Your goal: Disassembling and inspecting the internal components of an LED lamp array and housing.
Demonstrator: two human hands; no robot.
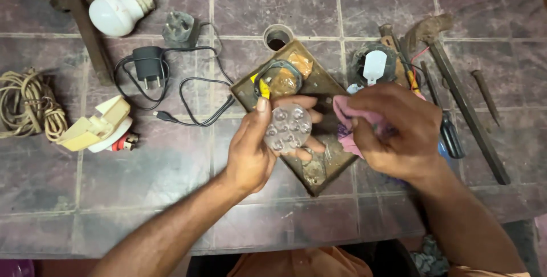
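My left hand (253, 149) holds a round clear lens disc (288, 128) with several small domes, gripped between thumb and fingers over the middle of the tiled table. My right hand (393, 131) is closed on a pink cloth (348, 123) just to the right of the disc. Beneath both hands lies a square brown board (325, 166) carrying a round lamp base with yellow and black parts (279, 78).
A white bulb (117, 13), a grey plug (179, 29), a black charger with cable (149, 66), a rope coil (25, 103) and a cream lamp holder (97, 126) lie left. A hammer (456, 83), screwdriver (450, 131), nail (485, 94) and another lamp part (373, 63) lie right.
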